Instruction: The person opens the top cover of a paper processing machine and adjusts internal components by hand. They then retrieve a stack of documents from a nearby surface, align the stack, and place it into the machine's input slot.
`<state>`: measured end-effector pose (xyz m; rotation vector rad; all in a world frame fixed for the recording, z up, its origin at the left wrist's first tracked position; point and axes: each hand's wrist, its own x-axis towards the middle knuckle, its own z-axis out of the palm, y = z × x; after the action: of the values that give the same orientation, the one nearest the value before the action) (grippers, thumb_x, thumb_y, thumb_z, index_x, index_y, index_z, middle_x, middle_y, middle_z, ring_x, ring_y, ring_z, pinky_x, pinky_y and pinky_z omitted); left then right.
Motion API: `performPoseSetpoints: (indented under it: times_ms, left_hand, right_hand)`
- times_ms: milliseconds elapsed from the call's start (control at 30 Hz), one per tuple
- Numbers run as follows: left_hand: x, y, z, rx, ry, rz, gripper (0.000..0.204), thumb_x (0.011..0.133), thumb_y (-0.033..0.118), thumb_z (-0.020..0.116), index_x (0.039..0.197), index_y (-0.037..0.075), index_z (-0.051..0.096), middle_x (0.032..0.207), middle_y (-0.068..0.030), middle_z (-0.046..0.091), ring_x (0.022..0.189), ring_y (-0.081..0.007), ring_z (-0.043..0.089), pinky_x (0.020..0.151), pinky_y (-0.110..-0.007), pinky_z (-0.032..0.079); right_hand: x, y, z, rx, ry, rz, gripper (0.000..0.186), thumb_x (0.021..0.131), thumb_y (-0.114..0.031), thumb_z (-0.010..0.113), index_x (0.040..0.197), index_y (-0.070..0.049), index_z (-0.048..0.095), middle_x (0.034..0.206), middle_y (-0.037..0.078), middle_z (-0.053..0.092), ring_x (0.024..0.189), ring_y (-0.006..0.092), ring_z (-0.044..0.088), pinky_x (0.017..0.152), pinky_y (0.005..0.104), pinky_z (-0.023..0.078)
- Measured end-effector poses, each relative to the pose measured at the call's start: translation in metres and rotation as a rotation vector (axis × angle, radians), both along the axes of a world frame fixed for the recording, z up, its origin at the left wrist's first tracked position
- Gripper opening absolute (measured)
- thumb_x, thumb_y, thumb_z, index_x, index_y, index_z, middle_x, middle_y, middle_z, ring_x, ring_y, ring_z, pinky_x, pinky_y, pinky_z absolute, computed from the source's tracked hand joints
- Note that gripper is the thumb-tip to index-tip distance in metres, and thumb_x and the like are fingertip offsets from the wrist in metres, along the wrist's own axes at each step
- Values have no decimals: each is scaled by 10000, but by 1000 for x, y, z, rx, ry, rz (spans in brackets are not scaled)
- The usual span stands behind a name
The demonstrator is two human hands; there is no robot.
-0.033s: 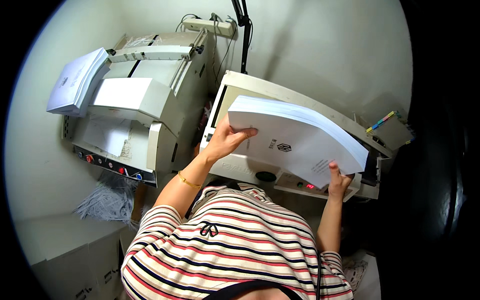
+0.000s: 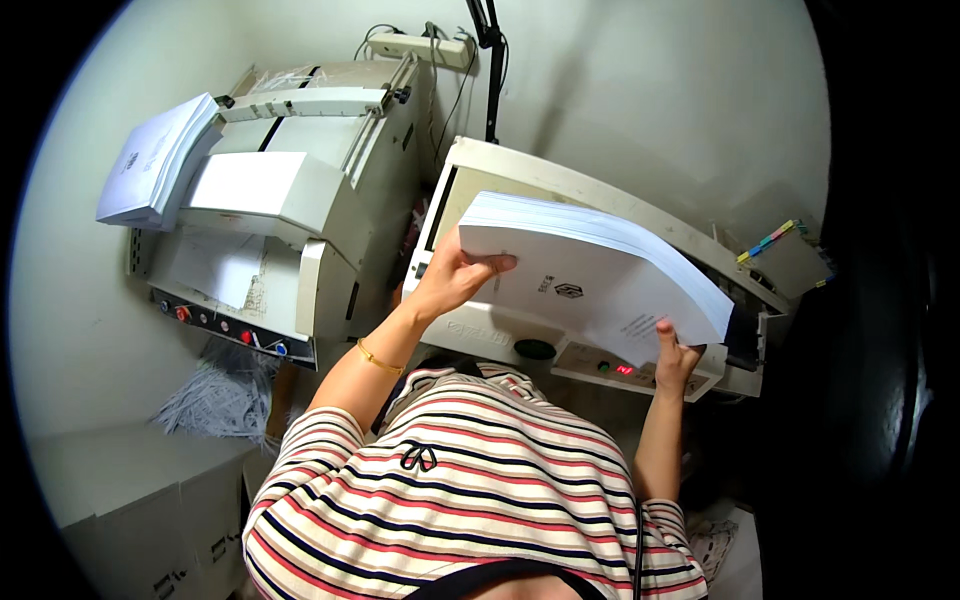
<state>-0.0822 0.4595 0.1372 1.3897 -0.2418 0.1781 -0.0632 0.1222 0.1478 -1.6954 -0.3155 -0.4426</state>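
Note:
My left hand (image 2: 470, 275), with a gold bracelet on the wrist, grips the left end of a thick white paper stack (image 2: 590, 265), thumb on the printed cover. My right hand (image 2: 675, 355) holds the stack's lower right corner, thumb up. The stack is bowed and held over a beige machine (image 2: 480, 335) that has a control panel with a red display (image 2: 625, 371) and a green button. The stack hides much of the machine's top.
At left stands a larger machine (image 2: 355, 140) carrying another paper stack (image 2: 155, 160), with shredded strips (image 2: 210, 400) below. A black jointed arm (image 2: 490, 60) rises by a power strip (image 2: 415, 48). A card with coloured tabs (image 2: 790, 255) is at right; white boxes (image 2: 140, 530) are lower left.
The surroundings have shifted very slightly in the view. Both hands keep the same grip, and the stack's printed face looks marginally more tilted.

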Motion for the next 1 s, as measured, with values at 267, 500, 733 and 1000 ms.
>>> performPoseSetpoints:
  times_ms: [267,500,733,1000]
  left_hand:
    - [-1,12,-38,235,-15,80,506,784,148,759,1220,37,527,1155,-80,525,1075,-198,519,921,-309,425]
    - [2,3,-28,167,44,156,779,689,190,838,1335,41,430,1178,-91,534,1093,-186,518,941,-311,425]
    - [5,4,-25,221,-91,216,433,763,96,775,1128,22,554,1026,-44,607,940,-131,573,799,-275,492]
    - [-3,5,-31,236,90,204,438,734,173,809,1080,30,582,1022,-61,619,953,-168,586,838,-292,471]
  right_hand:
    - [6,-4,-77,19,261,121,419,766,-179,792,1077,-7,570,1017,60,607,927,169,553,852,280,423]
    - [22,5,-79,157,187,164,533,748,-105,782,1201,-11,518,1149,77,576,1091,193,526,958,318,413]
    - [23,20,-81,287,219,45,407,811,-148,738,1142,16,567,1118,73,597,1034,183,551,929,306,406]
    - [15,12,-84,197,241,109,447,801,-141,753,1177,0,556,1126,69,590,1042,177,541,934,312,398]
